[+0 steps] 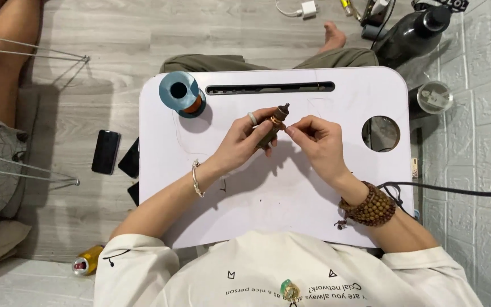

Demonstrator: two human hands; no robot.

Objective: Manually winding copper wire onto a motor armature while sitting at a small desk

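Head view: everything sits around a small white plastic lap worktop (291,210) with rounded corners, set on pale grey wood-look floor (103,108), with a white brick-pattern wall to the worktop's right. The worktop has a long dark slot along its far edge and a round cutout hole (381,133) near its right side. A blue-capped spool of copper wire (180,94) stands at its far left corner.

Over the middle of the worktop, the left hand (240,142) has its grip closed around a small brown cylindrical bobbin wound with copper wire (272,128), held tilted just above the surface. The right hand (319,142) pinches something at the bobbin's right side, too thin to make out.

The near half of the worktop is mostly bare. Left of it, a black phone (105,151) lies on the floor.
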